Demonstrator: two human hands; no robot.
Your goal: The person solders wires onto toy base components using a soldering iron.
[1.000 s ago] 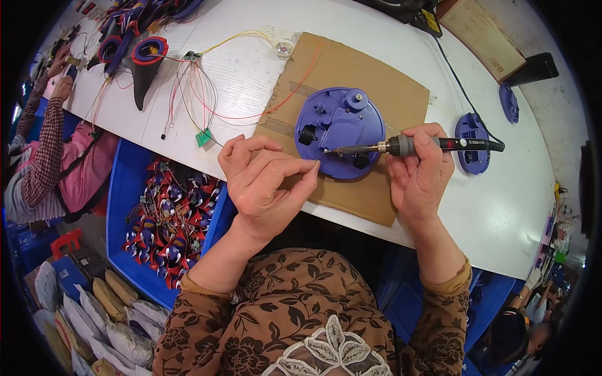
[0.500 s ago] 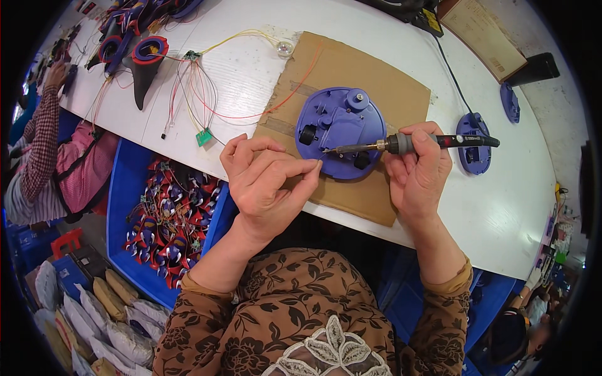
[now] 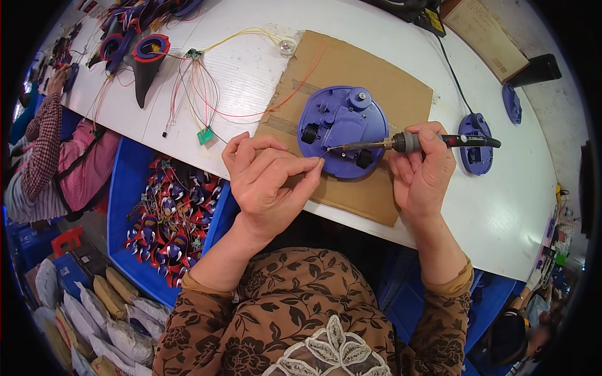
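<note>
At frame centre, the right hand (image 3: 421, 172) has its fingers wrapped around a soldering iron (image 3: 414, 141), tip on the round blue plastic base (image 3: 342, 131) (lying on cardboard (image 3: 370, 81) on the white counter (image 3: 251, 69)). The left hand (image 3: 269, 182) pinches a thin solder wire (image 3: 318, 159) at the base's lower-left edge.

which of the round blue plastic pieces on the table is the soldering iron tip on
The large round blue base on the cardboard sheet, between both hands. The two smaller blue pieces lie off the cardboard, farther right, with nothing touching them.
</note>
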